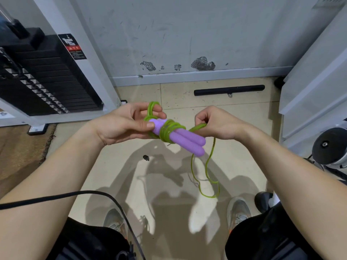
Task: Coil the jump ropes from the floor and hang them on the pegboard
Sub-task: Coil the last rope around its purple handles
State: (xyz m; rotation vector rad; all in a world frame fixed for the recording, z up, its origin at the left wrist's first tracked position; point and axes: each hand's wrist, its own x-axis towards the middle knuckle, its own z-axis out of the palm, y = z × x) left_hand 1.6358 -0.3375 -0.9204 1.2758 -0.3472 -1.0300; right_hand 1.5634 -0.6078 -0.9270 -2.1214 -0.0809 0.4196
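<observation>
Left hand (129, 124) pinches the top of the two smooth, rounded purple handles (187, 140), fingers curled through turns of thin, glossy green rope (169, 131). The handle tops vanish under those tight coils. Right hand (216, 122) is fisted round the rope, and the stretch inside the fist is hidden. The slack dangles below in a wiry loop over the beige tiled floor (244, 166); can't tell if it touches
</observation>
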